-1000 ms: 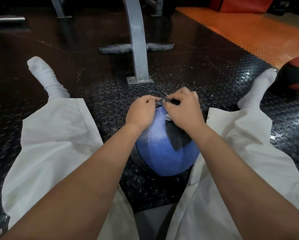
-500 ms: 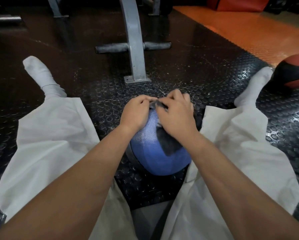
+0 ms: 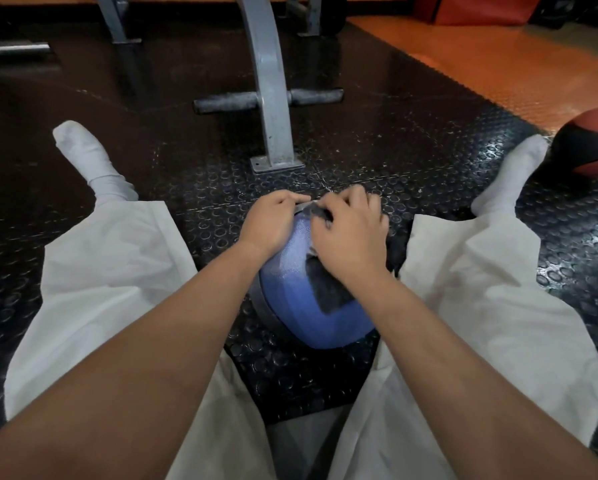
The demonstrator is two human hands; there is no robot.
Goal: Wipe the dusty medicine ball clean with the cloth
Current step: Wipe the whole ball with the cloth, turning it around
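Head view: the blue medicine ball point(image 3: 290, 282) sits on the floor mat point(image 3: 200, 188) between the person's spread legs, propped by nothing. The right hand point(image 3: 351, 233) grips the dark cloth point(image 3: 330, 292) against the ball's top. The left hand point(image 3: 271, 221) has its fingers point(image 3: 285, 199) curled and seems to pinch the cloth's far edge. With both hands busy on the cloth, a hard stroke could roll the ball away, or bunched cloth could skip dusty patches. The mat is black studded rubber. A grey metal frame point(image 3: 269, 98) stands just beyond, orange flooring point(image 3: 481, 64) lies further right, and a red-and-black ball point(image 3: 592, 147) rests near the right foot.
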